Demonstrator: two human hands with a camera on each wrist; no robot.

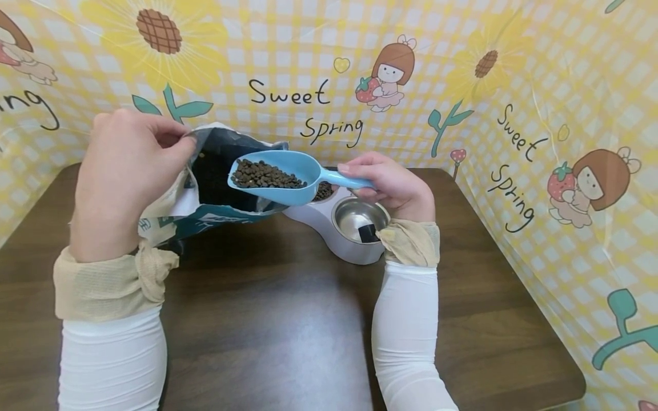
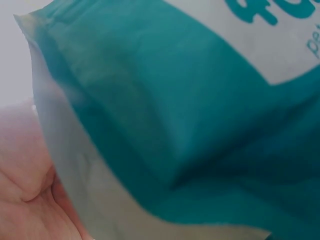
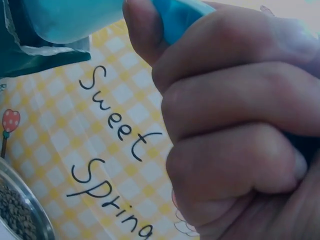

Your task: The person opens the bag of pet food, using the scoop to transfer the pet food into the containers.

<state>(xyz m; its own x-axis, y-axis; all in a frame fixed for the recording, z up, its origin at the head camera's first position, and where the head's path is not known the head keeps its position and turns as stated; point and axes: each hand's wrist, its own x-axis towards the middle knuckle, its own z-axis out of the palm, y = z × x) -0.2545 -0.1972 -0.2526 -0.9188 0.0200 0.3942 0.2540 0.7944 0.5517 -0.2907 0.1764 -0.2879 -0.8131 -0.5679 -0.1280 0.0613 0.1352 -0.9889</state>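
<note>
My right hand (image 1: 390, 182) grips the handle of a light blue scoop (image 1: 303, 194), its fingers curled round it in the right wrist view. Brown kibble (image 1: 267, 174) lies in the scoop, which is at the mouth of a teal and white pet food bag (image 1: 221, 220). My left hand (image 1: 128, 165) pinches the bag's upper edge between thumb and fingers. More of the bag (image 2: 150, 100) fills the left wrist view. Dark inside, the bag shows little of its contents. Behind the scoop, a white double bowl stand (image 1: 329, 225) is partly covered.
A metal bowl (image 1: 354, 214) in the stand's near side has a black square piece (image 1: 367, 233) in it. Kibble (image 3: 15, 212) sits in the far bowl. The brown table (image 1: 288, 337) meets yellow checked cloth (image 1: 247, 45) at the back and right.
</note>
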